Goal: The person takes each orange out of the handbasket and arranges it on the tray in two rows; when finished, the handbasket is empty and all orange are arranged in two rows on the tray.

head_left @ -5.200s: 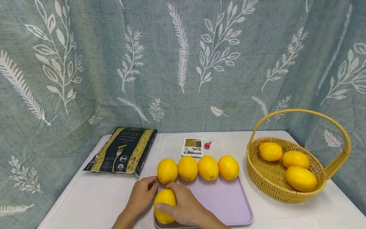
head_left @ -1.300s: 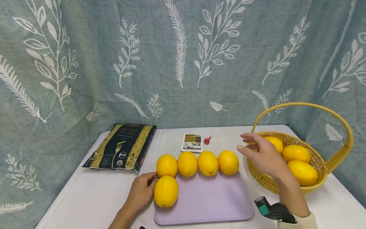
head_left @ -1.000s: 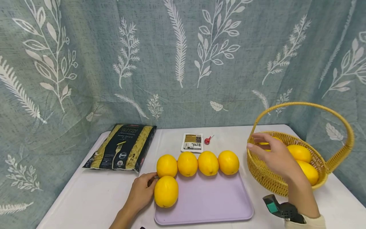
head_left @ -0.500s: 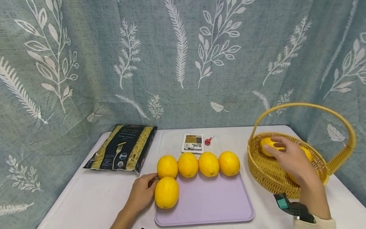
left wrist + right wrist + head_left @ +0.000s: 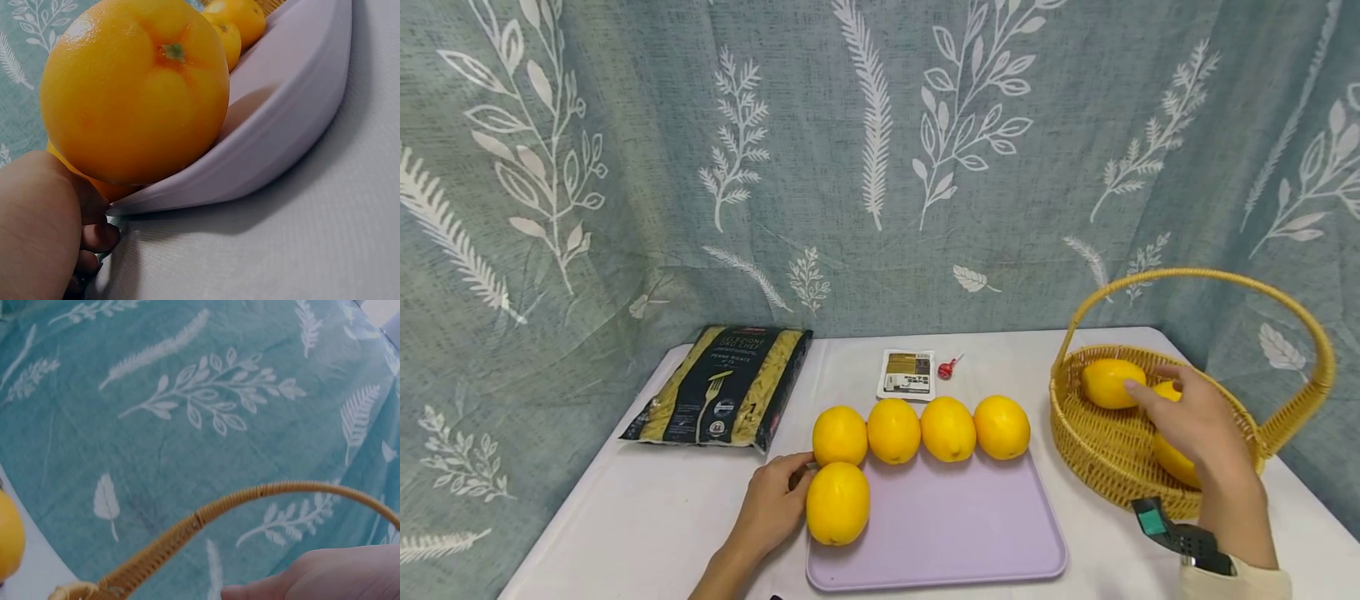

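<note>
**Right hand (image 5: 1198, 421) over basket (image 5: 1093, 471), left hand (image 5: 775, 500) at tray (image 5: 962, 525)**

Right hand: thumb and fingers spread, nothing in its grasp. Sits above the basket, under the arched handle (image 5: 206, 515). Thumb tip overlaps the edge of the left basket fruit (image 5: 1108, 383); can't tell if they touch. Two other basket fruits (image 5: 1172, 458) are partly hidden by the hand.

Left hand: fingers bent at the tray's left rim, beside the corner fruit (image 5: 839, 437). Can't tell whether it pinches the rim or just rests there.

Yellow fruit count: five at the tray, four in a row along its far edge, plus the front fruit (image 5: 838, 504) just ahead of the leftmost one.

Rest of table (image 5: 655, 508): pasta bag (image 5: 722, 387) back left, small packet (image 5: 906, 375) and lollipop (image 5: 946, 369) behind the row.
</note>
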The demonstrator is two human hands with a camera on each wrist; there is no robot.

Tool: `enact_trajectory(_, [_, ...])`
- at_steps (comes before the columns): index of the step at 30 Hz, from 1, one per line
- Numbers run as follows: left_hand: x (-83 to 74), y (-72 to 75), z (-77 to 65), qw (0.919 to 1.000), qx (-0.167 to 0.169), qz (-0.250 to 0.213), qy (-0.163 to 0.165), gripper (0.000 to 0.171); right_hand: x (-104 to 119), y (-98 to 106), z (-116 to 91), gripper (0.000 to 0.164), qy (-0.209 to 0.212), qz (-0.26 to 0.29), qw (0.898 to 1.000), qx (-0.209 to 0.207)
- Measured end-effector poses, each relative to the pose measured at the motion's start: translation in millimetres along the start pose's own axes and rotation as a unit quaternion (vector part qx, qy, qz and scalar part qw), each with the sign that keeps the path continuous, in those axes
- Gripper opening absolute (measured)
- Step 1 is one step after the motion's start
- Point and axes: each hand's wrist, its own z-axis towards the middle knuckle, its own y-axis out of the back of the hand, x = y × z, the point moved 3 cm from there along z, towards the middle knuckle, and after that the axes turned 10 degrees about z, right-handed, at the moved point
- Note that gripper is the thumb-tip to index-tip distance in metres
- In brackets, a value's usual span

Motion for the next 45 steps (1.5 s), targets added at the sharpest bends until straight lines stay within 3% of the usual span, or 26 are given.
enact_trajectory(18, [2.1, -1.5, -1.9, 0.9999, -0.006, 0.006, -0.007, 0.028, -31, 4, 17, 0.095, -0.050, -0.039, 0.998, 0.002])
enact_trajectory(35, [1.2, -0.1, -1.7, 0.9999, -0.006, 0.003, -0.008, 0.028, -41, 3, 21, 0.077, -0.064, -0.090, 0.994, 0.017])
enact_trajectory(39, [1.3, -0.6, -0.4, 0.9999, -0.008, 0.004, -0.007, 0.028, -41, 1, 20, 0.075, -0.069, -0.089, 0.993, 0.034])
enact_trajectory(45, [1.0, -1.2, -0.1, 0.9999, -0.007, 0.006, -0.008, 0.028, -47, -8, 23, 0.080, -0.073, -0.025, 0.991, 0.106])
